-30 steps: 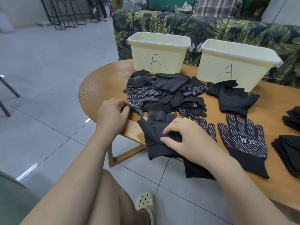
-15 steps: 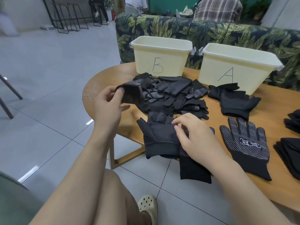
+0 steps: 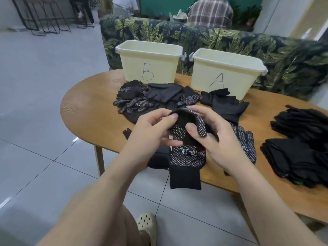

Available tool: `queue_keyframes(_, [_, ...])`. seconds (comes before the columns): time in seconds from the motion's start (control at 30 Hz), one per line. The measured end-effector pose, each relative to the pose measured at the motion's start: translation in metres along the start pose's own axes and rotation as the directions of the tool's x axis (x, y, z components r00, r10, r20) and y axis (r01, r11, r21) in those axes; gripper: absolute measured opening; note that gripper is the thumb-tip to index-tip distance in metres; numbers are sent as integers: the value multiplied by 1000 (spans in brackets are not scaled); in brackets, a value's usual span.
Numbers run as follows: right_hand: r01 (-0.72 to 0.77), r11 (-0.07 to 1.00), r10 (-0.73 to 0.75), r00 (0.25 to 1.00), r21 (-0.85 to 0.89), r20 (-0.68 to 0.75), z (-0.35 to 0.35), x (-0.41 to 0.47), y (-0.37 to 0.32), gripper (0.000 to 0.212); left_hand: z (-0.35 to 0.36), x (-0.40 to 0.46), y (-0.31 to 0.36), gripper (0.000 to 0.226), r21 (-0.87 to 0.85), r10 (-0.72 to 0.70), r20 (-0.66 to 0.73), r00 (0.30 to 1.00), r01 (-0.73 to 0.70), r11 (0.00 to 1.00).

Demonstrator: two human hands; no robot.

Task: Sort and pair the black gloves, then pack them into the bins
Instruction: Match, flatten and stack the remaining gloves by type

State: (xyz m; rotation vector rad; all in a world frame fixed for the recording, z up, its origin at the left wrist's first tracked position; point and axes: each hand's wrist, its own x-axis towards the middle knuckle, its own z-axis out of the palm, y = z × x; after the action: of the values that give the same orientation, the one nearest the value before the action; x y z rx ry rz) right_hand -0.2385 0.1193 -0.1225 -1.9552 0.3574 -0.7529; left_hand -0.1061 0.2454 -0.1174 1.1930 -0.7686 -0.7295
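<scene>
Gripping one dotted glove point(image 3: 186, 157) together, the left hand point(image 3: 150, 137) and right hand point(image 3: 218, 139) hold it above the table's point(image 3: 85, 107) near edge; a second ago it lay in the mixed pile point(image 3: 152, 98) before bin B point(image 3: 149, 63), so pairing with the dotted glove on the table point(image 3: 248, 144) looks next

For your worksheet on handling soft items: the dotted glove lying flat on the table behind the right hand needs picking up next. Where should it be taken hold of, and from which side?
Grip the dotted glove at its cuff end, coming from the near table edge. It lies flat, fingers pointing toward bin A. The right hand covers its near part, so the cuff is hidden; probably it sits at the edge, where a thumb can slip under.
</scene>
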Motion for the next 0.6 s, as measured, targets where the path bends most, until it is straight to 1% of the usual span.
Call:
queue_keyframes(0.03, [-7, 1000, 7, 1000, 29, 1, -5, -3, -3, 24, 4, 1, -2, 17, 14, -10, 22, 1000, 10, 1000])
queue_keyframes(0.07, [-16, 999, 16, 1000, 31, -4, -9, -5, -4, 16, 7, 2, -3, 19, 30, -17, 39, 999, 15, 999])
queue_keyframes(0.13, [-43, 999, 42, 998, -17, -36, -17, -8, -3, 24, 13, 4, -5, 20, 81, -24, 49, 998, 20, 997])
queue_keyframes(0.23, [-120, 993, 119, 989, -7, -91, -22, -12, 0, 47, 16, 7, -9, 21, 154, -67, -12, 998, 68, 986])
queue_keyframes(0.3, [-169, 985, 171, 979, 30, -112, -25, -12, 1, 53, 18, 11, -14, 28, 102, -108, -18, 994, 109, 989])
queue_keyframes(0.37, [-183, 982, 187, 978, 54, -93, -25, -12, -1, 55, 21, 19, -22, 36, 0, -161, -59, 985, 161, 987])
queue_keyframes(0.4, [-175, 982, 180, 980, 63, -83, -26, -13, -1, 58, 23, 23, -24, 35, -22, -194, -92, 977, 193, 981])
queue_keyframes(0.43, [-167, 983, 173, 982, 74, -82, -25, -12, -2, 60, 23, 25, -26, 31, -2, -211, -116, 970, 212, 977])
queue_keyframes(0.47, [-160, 983, 167, 982, 88, -87, -26, -12, -1, 60, 22, 26, -29, 31, 60, -206, -130, 970, 215, 975])
queue_keyframes(0.5, [-154, 983, 164, 982, 97, -98, -27, -11, 1, 60, 19, 26, -31, 34, 170, -170, -133, 976, 191, 967])
queue_keyframes(0.57, [-148, 986, 157, 981, 76, -118, -30, -10, 4, 59, 11, 22, -35, 42, 393, -65, -97, 993, 99, 914])
queue_keyframes(0.6, [-141, 988, 148, 982, 59, -120, -32, -9, 6, 58, 6, 21, -37, 46, 456, -45, -73, 996, 74, 887])
